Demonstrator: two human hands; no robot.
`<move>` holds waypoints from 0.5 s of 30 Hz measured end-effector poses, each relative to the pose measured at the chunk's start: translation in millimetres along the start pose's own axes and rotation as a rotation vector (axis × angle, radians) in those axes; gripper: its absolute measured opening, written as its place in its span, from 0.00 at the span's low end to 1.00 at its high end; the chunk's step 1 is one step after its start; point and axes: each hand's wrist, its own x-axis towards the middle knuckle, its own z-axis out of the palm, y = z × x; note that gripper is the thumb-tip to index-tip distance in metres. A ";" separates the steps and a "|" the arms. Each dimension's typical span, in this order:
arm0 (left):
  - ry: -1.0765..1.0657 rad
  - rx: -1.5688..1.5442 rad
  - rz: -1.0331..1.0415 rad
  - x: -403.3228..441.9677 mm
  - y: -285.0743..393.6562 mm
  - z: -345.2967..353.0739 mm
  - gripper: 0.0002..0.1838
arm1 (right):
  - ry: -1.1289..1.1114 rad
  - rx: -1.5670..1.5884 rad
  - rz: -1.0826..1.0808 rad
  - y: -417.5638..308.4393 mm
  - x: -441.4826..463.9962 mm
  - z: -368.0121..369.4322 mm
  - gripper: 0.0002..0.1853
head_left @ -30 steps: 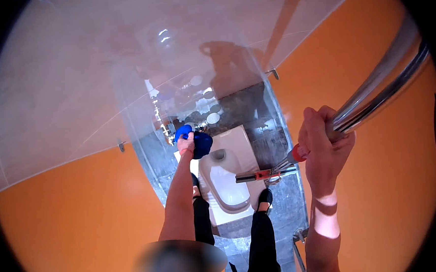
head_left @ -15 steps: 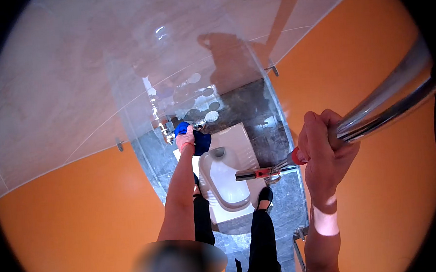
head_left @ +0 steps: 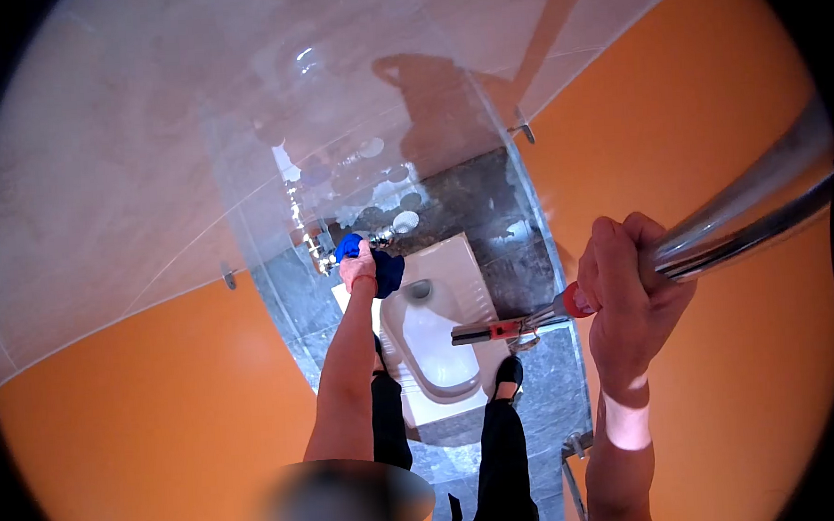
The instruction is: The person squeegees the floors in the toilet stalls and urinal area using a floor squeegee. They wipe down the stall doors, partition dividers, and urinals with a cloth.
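Left arm [head_left: 341,382] straight, right fingers [head_left: 613,250] curled

No readable text, no legible labels, numbers or signs

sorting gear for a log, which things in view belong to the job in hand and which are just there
Apparently in the job:
blue cloth, in the left hand
long-handled tool, in the right hand
squat toilet
chrome pipework

Just there:
orange partitions
metal brackets

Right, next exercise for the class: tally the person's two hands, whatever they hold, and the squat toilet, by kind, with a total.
Hands: 2 (left hand, right hand)
Blue cloth: 1
Long-handled tool: 1
Squat toilet: 1
Total: 5
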 end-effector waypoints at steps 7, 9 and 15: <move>0.005 -0.148 0.078 17.7 -27.6 14.3 0.35 | -0.012 0.062 0.058 -2.3 -3.9 -2.8 0.15; -0.007 -0.107 0.047 12.7 -15.8 9.2 0.35 | -0.009 0.079 0.065 -1.5 -3.3 -3.7 0.15; -0.059 -0.291 0.085 5.7 -15.8 -1.4 0.32 | 0.019 0.045 0.043 -6.1 -0.4 2.8 0.18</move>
